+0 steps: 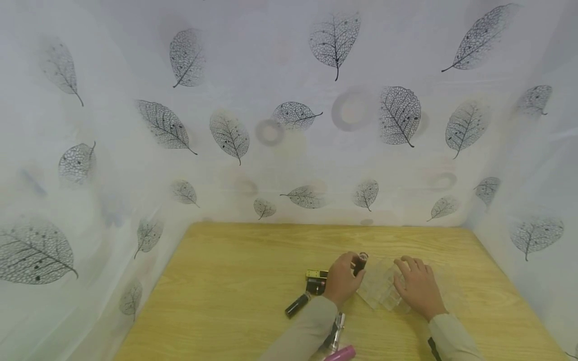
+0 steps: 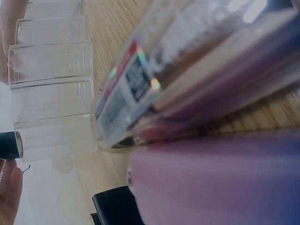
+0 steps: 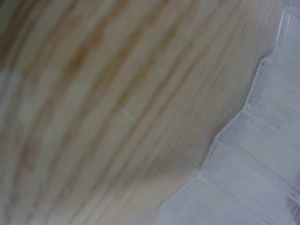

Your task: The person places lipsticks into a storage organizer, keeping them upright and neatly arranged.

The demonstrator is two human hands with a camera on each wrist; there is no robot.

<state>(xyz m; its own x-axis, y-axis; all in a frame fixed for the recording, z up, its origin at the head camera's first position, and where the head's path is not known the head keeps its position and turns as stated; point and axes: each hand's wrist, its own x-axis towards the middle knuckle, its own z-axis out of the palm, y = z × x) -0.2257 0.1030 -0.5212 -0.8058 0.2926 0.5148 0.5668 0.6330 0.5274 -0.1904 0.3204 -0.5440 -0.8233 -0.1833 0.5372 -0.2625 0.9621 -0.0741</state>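
Note:
My left hand (image 1: 342, 282) holds a dark lipstick-like tube (image 1: 360, 264) near the left edge of a clear, stepped plastic organizer (image 1: 372, 291). In the left wrist view the dark tube (image 2: 9, 145) stands beside the lower compartment of the clear organizer (image 2: 51, 101), with my left fingers (image 2: 10, 187) on it. My right hand (image 1: 419, 288) rests over the organizer's right part, fingers spread and slightly bent; its contact with the plastic is hard to make out. In the right wrist view only the organizer's stepped side (image 3: 253, 145) and the table show.
Left of my left hand lie a black tube (image 1: 297, 305), a black cylindrical item (image 1: 315, 286) and a gold-and-black box (image 1: 313, 274). Nearer my body are a clear labelled package (image 2: 126, 93) and a pink tube (image 1: 340, 353). A leaf-patterned curtain (image 1: 289, 160) surrounds the wooden table (image 1: 217, 301).

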